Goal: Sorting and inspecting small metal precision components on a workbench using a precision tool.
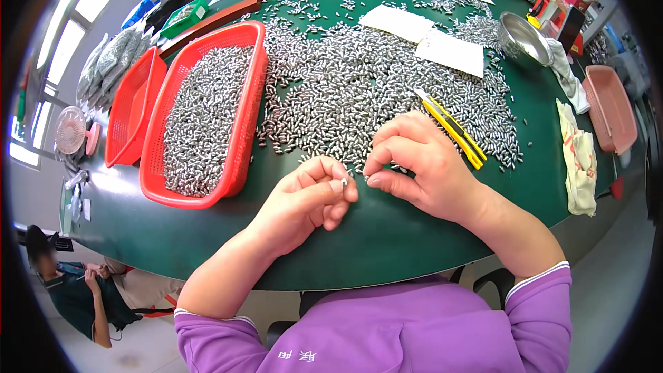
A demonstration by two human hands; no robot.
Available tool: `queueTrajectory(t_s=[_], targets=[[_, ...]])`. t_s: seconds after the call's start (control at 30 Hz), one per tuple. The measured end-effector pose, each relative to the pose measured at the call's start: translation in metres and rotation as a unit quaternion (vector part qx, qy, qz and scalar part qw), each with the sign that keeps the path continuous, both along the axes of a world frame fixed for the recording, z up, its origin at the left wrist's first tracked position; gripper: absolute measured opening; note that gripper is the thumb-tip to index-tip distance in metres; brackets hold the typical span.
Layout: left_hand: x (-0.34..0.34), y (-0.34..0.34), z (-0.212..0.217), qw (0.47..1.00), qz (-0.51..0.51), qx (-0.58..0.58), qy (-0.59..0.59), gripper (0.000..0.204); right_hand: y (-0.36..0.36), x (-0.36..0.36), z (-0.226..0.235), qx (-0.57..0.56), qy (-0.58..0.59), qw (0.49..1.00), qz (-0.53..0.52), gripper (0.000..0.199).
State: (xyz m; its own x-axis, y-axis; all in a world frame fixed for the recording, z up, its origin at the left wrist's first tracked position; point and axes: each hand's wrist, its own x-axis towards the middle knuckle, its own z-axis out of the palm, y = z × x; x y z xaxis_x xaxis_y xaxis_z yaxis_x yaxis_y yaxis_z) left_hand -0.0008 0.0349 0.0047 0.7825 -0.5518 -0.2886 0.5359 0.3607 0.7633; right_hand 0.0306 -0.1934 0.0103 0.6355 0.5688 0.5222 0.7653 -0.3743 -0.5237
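My left hand (304,197) is closed, pinching a small shiny metal piece (344,182) between thumb and fingertips, just above the table's near part. Close to it on the right, my right hand (421,162) has its thumb and index finger curled nearly together. Whatever lies between those fingertips, if anything, is too small to make out. Beyond both hands spreads a wide heap of small silver metal pieces (338,90), oval in shape. A yellow utility knife (452,130) rests on the heap beside my right hand.
A red basket (257,90) full of the same pieces stands at left, an empty-looking red basket (131,114) beside it. White paper sheets (452,54) lie on the heap. A metal bowl (514,45), a cream glove (579,166) and a pink basket (611,110) sit right. Another person (83,290) sits lower left.
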Motion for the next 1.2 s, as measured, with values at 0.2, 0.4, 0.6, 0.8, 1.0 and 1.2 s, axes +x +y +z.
queueTrajectory(t_s=[0.2, 0.4, 0.6, 0.8, 1.0, 1.2], targets=[[-0.003, 0.001, 0.003, 0.996, -0.082, 0.009, 0.037, 0.016, 0.006, 0.000, -0.006, 0.037, 0.023, 0.998, 0.039, 0.013], [-0.004, -0.001, 0.000, 0.994, -0.096, 0.050, 0.012, 0.015, 0.008, -0.002, -0.006, 0.046, -0.032, 0.996, 0.066, 0.015], [-0.004, -0.002, -0.001, 0.996, -0.077, 0.043, -0.012, 0.013, 0.006, -0.001, -0.003, 0.067, -0.035, 0.997, 0.020, 0.014], [-0.005, -0.002, -0.001, 0.998, -0.063, 0.032, -0.004, 0.013, 0.007, -0.002, -0.004, 0.059, -0.065, 0.995, 0.037, 0.018], [-0.004, -0.001, -0.004, 0.999, -0.032, 0.005, -0.013, 0.014, 0.002, 0.002, -0.010, 0.028, -0.066, 0.997, -0.003, 0.018], [-0.002, -0.002, -0.002, 0.999, 0.046, 0.005, -0.022, 0.018, 0.002, 0.002, -0.015, -0.095, -0.091, 0.991, -0.028, 0.019]])
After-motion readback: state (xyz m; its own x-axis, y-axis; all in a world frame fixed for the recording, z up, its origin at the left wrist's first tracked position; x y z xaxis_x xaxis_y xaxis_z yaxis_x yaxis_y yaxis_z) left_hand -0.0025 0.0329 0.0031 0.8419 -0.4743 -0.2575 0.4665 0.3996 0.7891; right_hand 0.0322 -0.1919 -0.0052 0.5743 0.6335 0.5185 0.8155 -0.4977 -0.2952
